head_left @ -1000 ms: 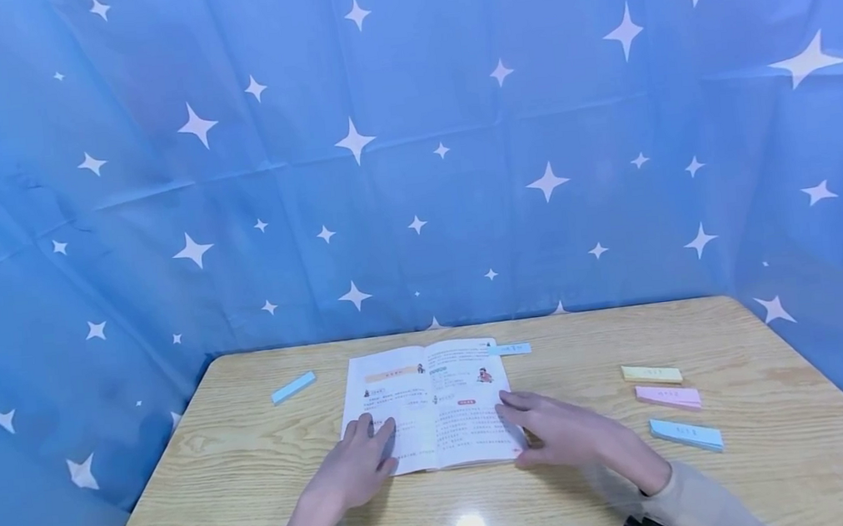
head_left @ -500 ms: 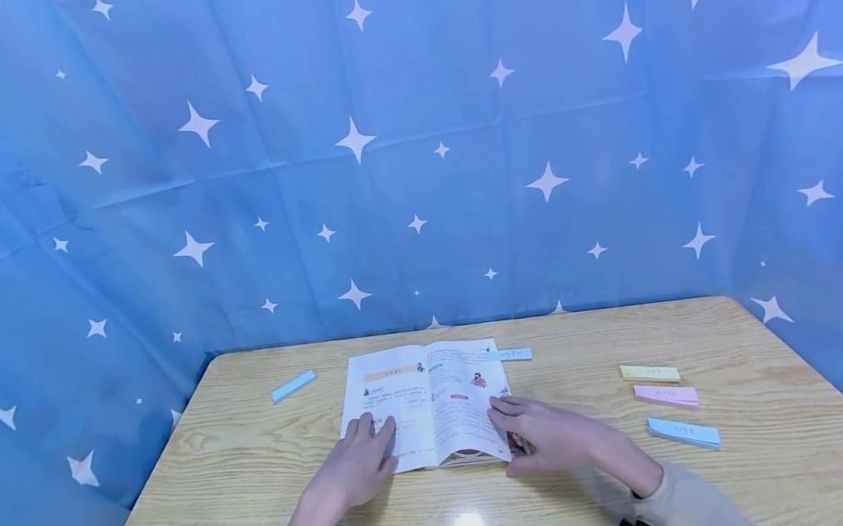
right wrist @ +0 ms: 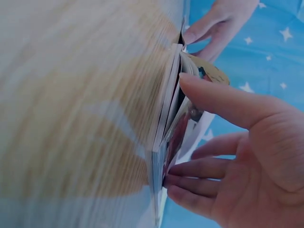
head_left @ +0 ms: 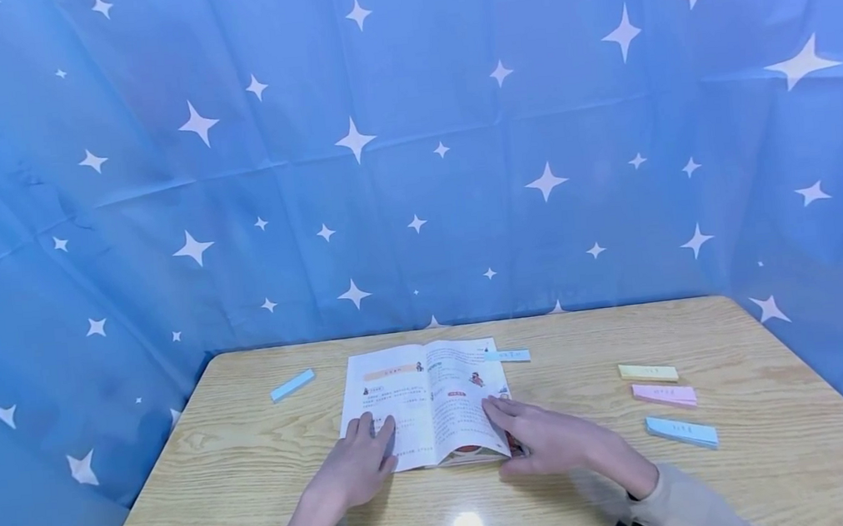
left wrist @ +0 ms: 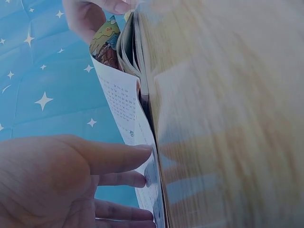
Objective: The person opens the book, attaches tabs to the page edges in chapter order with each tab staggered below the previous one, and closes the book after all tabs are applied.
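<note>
An open book (head_left: 395, 391) with printed pages lies on the table. My left hand (head_left: 354, 461) rests on the lower part of its left page, fingers nearly straight; the left wrist view shows the thumb along the book's lower edge. At the right page (head_left: 460, 422), my right hand (head_left: 553, 435) touches the outer side with its fingers. That page bows upward, and a coloured picture page (right wrist: 178, 137) shows beneath it. In the right wrist view the right thumb (right wrist: 213, 95) lies by the bottom edge of the pages. A blue paper strip (head_left: 508, 356) sticks out at the book's upper right.
A light blue strip pad (head_left: 293, 385) lies left of the book. Yellow (head_left: 648, 373), pink (head_left: 664, 395) and blue (head_left: 681, 432) strip pads lie to the right, with handwriting on them. Behind the wooden table (head_left: 207, 482) hangs a blue curtain (head_left: 413, 172) with white stars.
My right hand has moved slightly left over the right page, which was flat and now bulges up, baring the picture page beneath. The left hand has stayed in place.
</note>
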Demonstrator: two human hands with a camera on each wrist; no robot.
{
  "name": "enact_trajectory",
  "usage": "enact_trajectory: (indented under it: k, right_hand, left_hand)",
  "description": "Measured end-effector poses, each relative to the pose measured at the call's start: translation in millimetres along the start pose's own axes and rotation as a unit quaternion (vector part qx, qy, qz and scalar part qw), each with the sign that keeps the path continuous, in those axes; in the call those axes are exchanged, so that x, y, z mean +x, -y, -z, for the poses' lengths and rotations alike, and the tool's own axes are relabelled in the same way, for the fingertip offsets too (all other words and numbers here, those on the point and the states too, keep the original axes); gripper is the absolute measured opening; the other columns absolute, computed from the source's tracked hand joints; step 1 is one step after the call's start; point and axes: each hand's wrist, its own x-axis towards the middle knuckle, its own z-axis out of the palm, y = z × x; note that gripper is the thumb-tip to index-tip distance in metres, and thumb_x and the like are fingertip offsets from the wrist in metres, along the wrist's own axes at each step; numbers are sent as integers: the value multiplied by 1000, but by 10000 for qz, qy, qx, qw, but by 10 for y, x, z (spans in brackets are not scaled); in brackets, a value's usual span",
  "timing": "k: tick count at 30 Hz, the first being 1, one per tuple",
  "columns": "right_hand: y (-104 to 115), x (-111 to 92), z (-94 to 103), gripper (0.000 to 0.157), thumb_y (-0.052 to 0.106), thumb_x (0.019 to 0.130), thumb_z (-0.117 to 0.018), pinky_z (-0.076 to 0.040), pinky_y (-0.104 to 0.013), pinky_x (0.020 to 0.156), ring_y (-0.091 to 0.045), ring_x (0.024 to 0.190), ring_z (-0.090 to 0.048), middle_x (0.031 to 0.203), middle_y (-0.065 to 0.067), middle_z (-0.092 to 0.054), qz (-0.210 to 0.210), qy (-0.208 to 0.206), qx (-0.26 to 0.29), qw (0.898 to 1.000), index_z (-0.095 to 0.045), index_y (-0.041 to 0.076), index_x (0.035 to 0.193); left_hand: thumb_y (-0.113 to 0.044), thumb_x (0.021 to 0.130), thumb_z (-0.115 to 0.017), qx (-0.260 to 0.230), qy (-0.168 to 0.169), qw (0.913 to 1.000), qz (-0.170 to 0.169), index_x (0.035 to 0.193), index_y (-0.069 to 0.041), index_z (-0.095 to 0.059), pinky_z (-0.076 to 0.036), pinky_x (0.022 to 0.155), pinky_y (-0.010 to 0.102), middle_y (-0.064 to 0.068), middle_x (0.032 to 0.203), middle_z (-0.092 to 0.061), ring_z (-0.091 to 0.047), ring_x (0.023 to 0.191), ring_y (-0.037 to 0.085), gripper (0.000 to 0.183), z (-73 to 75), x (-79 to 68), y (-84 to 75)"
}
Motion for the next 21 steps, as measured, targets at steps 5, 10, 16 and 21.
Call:
enact_trajectory:
  k: [5, 10, 16, 21]
  right_hand:
    - [25, 17, -29, 80, 27, 97, -70, -39, -50, 110, -41, 141, -38, 154, -32, -34, 180, -298, -40, 9994, -27, -14, 152]
    - [32, 37, -38, 70, 18, 98, -67, -46, -45, 105, -36, 130, -52, 150, -32, -40, 382, -619, -281, 9970, -33, -16, 149]
    - [37, 47, -39, 66, 11, 94, -66, -47, -20, 62, -4, 65, -47, 145, -28, -48, 538, -1019, -133, 9933, -37, -14, 148]
    - [45, 33, -49, 71, 21, 88, -73, -58, -39, 86, -32, 106, -68, 138, -33, -54, 611, -1816, -1085, 9755, -46, -18, 140]
  left_hand:
    - [-23, 101, -61, 50, -32, 10000, -56, 146, 4, -47, -44, 102, 59, 34, 143, -41, -41, 133, 47, 55, 0, -13, -3]
    - [-23, 101, -61, 68, -33, 10000, -53, 146, 4, -47, -44, 102, 58, 34, 143, -42, -41, 133, 47, 54, 10, -9, -10]
    - [-23, 101, -60, 53, -16, 10000, -33, 146, 4, -47, -45, 101, 58, 33, 143, -42, -41, 133, 47, 54, 22, -22, -18]
    - [-23, 102, -60, 63, -19, 10000, -58, 146, 4, -47, -45, 102, 59, 34, 143, -42, -41, 134, 47, 54, 17, -28, -19]
